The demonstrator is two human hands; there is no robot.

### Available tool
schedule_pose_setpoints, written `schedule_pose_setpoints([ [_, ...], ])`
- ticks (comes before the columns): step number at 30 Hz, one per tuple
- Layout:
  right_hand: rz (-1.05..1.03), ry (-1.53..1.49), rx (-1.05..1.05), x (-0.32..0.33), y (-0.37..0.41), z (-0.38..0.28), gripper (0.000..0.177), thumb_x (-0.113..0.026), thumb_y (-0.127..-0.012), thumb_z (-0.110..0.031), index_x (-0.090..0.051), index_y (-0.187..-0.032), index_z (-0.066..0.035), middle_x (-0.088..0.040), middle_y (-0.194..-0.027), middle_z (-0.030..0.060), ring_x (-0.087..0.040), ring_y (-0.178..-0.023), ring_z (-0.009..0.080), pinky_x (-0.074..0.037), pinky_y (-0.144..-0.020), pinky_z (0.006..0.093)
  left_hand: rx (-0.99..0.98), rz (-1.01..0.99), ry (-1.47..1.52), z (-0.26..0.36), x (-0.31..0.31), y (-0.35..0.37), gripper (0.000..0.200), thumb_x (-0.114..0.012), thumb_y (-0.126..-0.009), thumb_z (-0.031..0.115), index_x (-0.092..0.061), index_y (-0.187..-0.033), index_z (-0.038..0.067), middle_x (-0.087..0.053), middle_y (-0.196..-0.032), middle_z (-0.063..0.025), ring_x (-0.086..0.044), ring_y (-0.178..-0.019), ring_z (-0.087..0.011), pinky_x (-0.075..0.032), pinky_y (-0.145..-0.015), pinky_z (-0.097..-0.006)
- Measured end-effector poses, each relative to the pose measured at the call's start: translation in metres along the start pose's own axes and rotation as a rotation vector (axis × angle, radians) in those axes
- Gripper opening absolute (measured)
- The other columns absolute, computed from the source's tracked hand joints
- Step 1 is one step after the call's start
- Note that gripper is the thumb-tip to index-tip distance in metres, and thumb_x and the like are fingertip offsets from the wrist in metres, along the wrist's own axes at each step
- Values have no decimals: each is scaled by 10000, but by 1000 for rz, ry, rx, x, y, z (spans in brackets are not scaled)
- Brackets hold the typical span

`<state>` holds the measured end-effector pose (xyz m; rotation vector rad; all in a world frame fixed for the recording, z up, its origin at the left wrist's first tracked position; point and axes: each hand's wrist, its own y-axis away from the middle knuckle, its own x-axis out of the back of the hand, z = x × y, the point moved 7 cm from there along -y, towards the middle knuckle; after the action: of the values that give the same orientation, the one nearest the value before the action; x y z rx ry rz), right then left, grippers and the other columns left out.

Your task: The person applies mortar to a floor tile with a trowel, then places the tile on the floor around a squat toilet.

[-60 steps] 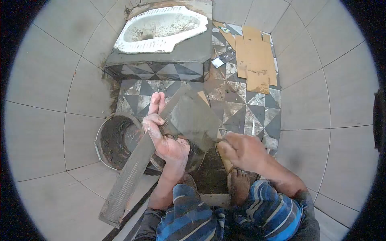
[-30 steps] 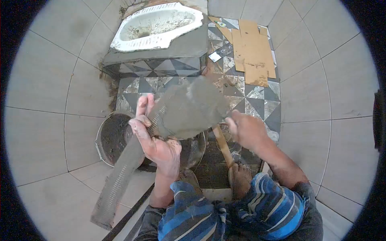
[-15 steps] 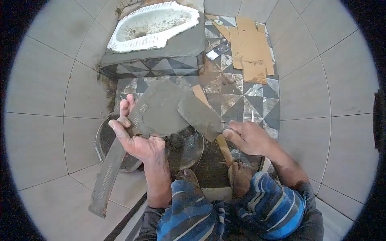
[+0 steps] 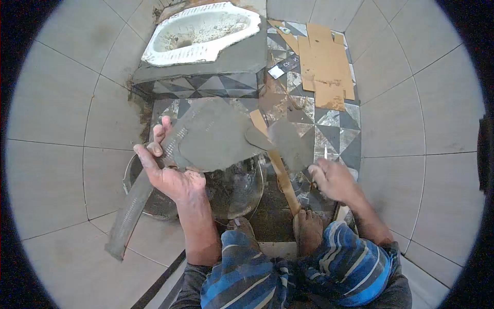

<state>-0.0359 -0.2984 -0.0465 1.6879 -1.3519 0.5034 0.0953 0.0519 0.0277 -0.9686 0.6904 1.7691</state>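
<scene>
My left hand (image 4: 172, 172) is palm up and holds a grey L-shaped tile piece (image 4: 123, 226) with a ribbed back. Its long narrow arm slants down to the lower left. The wide part of the tile is coated with wet grey mortar (image 4: 218, 136). In my right hand (image 4: 334, 180) is a trowel (image 4: 292, 144), its mortar-smeared blade blurred by motion. The blade lies just right of the coated tile. A lip of mortar sticks out at the tile's right end. Below the tile stands a bucket (image 4: 262, 180), partly hidden.
A white squat toilet (image 4: 200, 33) sits on a raised cement-and-tile step ahead. Cardboard sheets (image 4: 324, 67) lie on the patterned floor tiles (image 4: 327, 139) at the right. A cardboard strip (image 4: 283, 180) runs toward my foot (image 4: 309, 226). Tiled walls (image 4: 391, 113) stand close on both sides.
My right hand and the trowel have moved right, off the mortar on the tile. The mortar's right end now shows. The tile in my left hand has tilted slightly, its narrow arm shifting up and left.
</scene>
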Motion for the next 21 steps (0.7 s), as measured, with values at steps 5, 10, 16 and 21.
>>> schedule_pose_setpoints([
  [5,-199,-16,357,-20,8,-82,340,-525,-1032,-310,-627,-1134,-2,-676,-1077,259,-692,-981,460,-550,-839,561,-51,47,-24,13,-21,-7,453,-525,-1109,412,-516,-759,126,-722,-1086,-158,-668,-1208,-312,-554,-1062,-605],
  [10,-235,-137,550,-64,-17,-128,386,-530,-1032,-370,-659,-1015,-7,-695,-975,266,-689,-954,479,-547,-847,597,2,60,-10,17,-29,-18,429,-586,-1088,399,-514,-764,127,-692,-940,-112,-688,-1096,-285,-593,-992,-545],
  [16,-147,-539,149,-29,-47,-97,376,-658,-977,-277,-661,-1251,-21,-724,-1037,211,-713,-1016,360,-545,-900,465,96,311,-144,4,-9,-26,397,-668,-1043,421,-498,-871,106,-651,-839,-115,-696,-881,-303,-620,-836,-505],
  [21,354,-748,341,4,-65,-75,343,-647,-895,1,-680,-1236,-15,-725,-929,37,-677,-868,126,-535,-777,300,221,369,-208,-26,-1,-30,447,-658,-1033,487,-485,-990,77,-592,-808,-94,-647,-772,-268,-621,-765,-448],
])
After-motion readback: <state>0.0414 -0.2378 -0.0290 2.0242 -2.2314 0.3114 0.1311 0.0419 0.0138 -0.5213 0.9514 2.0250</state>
